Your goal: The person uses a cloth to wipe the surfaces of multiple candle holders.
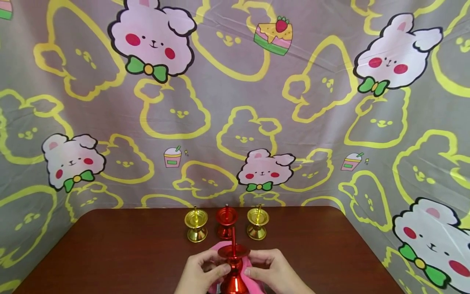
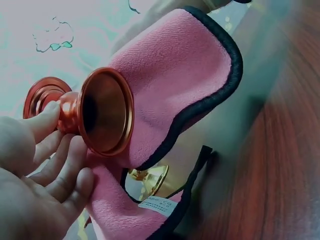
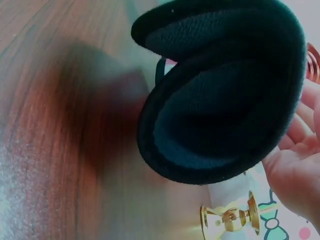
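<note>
Over the table's near edge, a shiny red candle holder (image 1: 236, 282) with a spike is held up between both hands. My left hand (image 1: 205, 270) grips its narrow stem; in the left wrist view that hand's thumb and fingers (image 2: 65, 165) close round the stem, and the hollow base (image 2: 106, 112) faces the camera. A pink cloth (image 1: 253, 284) with dark edging lies behind and against the holder. My right hand (image 1: 273, 269) pinches this cloth against the holder's right side. In the right wrist view the cloth's shaded folds (image 3: 225, 105) hide much of the holder.
On the brown table (image 1: 121, 249), a gold candle holder (image 1: 196, 224), a red one (image 1: 225, 220) and another gold one (image 1: 258, 224) stand upright in a row at the back. A patterned curtain (image 1: 220, 94) hangs behind and along the sides.
</note>
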Motion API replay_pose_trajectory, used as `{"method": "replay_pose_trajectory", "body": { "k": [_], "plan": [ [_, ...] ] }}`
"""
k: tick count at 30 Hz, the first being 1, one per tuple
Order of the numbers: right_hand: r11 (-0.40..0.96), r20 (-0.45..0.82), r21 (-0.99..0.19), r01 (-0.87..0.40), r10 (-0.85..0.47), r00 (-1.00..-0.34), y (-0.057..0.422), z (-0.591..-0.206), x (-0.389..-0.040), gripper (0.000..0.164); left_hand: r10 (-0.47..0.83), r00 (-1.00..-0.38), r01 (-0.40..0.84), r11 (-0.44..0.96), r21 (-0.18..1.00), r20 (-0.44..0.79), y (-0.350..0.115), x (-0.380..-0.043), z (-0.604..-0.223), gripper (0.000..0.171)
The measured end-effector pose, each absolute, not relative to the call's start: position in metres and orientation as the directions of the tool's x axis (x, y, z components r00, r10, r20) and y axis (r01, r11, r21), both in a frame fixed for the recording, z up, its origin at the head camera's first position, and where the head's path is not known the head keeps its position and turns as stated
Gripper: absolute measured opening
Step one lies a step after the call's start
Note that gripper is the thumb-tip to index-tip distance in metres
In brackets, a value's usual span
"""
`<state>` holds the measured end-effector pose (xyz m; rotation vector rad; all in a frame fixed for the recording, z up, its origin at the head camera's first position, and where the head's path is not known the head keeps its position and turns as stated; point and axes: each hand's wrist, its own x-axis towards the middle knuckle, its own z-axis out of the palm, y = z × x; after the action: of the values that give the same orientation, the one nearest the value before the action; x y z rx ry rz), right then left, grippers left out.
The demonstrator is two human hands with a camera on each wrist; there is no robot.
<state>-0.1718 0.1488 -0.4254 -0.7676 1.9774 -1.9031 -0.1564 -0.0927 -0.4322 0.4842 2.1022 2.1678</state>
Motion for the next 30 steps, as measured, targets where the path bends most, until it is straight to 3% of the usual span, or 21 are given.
{"method": "replay_pose_trajectory", "body": {
  "k": [8, 19, 30],
  "plan": [
    [0.008, 0.2, -0.968, -0.25, -0.572, -0.795, 0.149, -0.429, -0.17, 0.035, 0.347, -0.907, 0.246, -0.027, 0.969, 0.24, -0.097, -0.154, -0.434, 0.029],
    [0.051, 0.299, -0.921, -0.387, -0.545, -0.783, 0.142, -0.424, -0.167, 0.03, 0.257, -0.948, 0.21, 0.067, 0.975, 0.186, -0.094, -0.155, -0.431, 0.024],
    [0.142, 0.39, -0.858, -0.493, -0.444, -0.807, 0.133, -0.425, -0.163, 0.028, 0.037, -0.961, 0.261, 0.439, 0.86, 0.272, -0.078, -0.149, -0.43, 0.02]
  ]
}}
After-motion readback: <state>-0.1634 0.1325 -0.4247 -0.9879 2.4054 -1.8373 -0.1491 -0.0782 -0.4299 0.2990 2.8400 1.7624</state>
